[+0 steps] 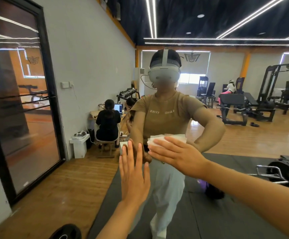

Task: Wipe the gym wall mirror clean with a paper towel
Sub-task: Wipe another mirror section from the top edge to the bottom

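The gym wall mirror point(226, 104) fills most of the view and reflects me and the room behind. My right hand point(176, 154) lies flat with straight fingers on a white paper towel point(155, 141), pressing it against the glass at waist height of my reflection. The towel shows above and left of the fingers; the rest is hidden under the palm. My left hand point(134, 175) is flat on the mirror just left of the towel, fingers straight and pointing up, holding nothing.
A black-framed glass door point(19, 100) stands on the left in a grey wall. A black weight plate point(66, 232) lies at the bottom edge. The reflection shows a barbell with plates point(281, 173) on a dark mat, weight machines, and seated persons at a desk.
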`<state>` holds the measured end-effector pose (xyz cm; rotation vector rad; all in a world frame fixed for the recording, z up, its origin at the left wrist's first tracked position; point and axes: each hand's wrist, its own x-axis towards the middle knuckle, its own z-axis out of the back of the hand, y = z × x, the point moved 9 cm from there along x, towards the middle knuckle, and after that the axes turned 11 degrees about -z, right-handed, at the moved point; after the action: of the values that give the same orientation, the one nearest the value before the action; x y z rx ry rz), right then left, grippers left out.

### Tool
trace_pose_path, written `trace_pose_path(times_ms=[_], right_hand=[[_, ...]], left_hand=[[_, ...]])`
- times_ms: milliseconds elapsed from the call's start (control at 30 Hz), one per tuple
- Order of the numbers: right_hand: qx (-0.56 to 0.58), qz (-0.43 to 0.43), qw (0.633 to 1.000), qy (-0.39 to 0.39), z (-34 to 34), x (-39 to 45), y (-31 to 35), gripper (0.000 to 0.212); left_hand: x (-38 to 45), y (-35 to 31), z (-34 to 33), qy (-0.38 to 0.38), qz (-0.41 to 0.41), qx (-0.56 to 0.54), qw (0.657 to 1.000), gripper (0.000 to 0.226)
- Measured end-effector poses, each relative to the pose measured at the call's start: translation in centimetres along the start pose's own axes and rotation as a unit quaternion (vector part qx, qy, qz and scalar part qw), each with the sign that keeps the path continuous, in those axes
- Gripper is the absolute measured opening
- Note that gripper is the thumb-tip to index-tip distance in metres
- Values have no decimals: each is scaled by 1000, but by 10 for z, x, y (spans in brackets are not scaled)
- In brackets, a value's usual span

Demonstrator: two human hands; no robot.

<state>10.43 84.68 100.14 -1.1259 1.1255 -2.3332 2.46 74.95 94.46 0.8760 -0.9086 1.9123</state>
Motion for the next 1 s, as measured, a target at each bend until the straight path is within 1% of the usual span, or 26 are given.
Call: trace_pose_path(times_ms=[67, 100, 133, 200, 267, 333, 400, 467, 533, 633, 700, 767, 833, 867, 933, 1000], right_hand=[[-14, 27, 1000, -7, 8, 9, -14, 51], [-5, 13, 1000, -23, 18, 19, -28, 50], [7, -20, 999, -45, 30, 32, -49, 50], [30, -117, 989, -88, 58, 58, -104, 57], [38, -224, 965, -131, 85, 78, -162, 60], [49, -321, 931, -170, 105, 85, -205, 55], [66, -367, 907, -195, 110, 84, -216, 52], [93, -375, 900, -200, 101, 75, -204, 53], [117, -361, 906, -187, 87, 59, -178, 54], [126, -307, 929, -167, 64, 24, -120, 53], [119, -269, 947, -128, 43, -6, -79, 53], [86, -213, 970, -78, 17, -41, -40, 59], [20, -134, 990, -32, -7, -78, -5, 67], [-9, -96, 995, -11, -16, -94, 7, 70], [-47, -41, 998, 18, -24, -114, 14, 73], [-56, -10, 998, 16, -16, -115, 4, 69]], left_hand=[[-1, 0, 0, 2, -2, -2, 1000, 65], [-1, 1, 0, 4, -3, -4, 1000, 64], [-1, 1, 0, 5, -3, -4, 1000, 64], [0, 2, 2, 1, 0, 1, 1000, 64], [0, 3, 2, 5, 1, 8, 1000, 64], [-1, 4, 3, 8, -5, 19, 1000, 64], [0, 5, 7, 4, -8, 28, 1000, 64], [0, 4, 8, 1, -7, 32, 999, 64], [1, 0, 7, -5, -10, 36, 999, 64], [4, -11, 4, -12, -26, 41, 999, 64], [8, -21, 1, -9, -47, 41, 998, 64], [10, -35, -4, 12, -98, 57, 993, 62], [10, -48, -9, 34, -154, 91, 983, 61], [11, -53, -12, 39, -169, 104, 979, 61], [14, -57, -13, 39, -172, 112, 978, 62], [18, -61, -12, 33, -167, 110, 979, 64]])
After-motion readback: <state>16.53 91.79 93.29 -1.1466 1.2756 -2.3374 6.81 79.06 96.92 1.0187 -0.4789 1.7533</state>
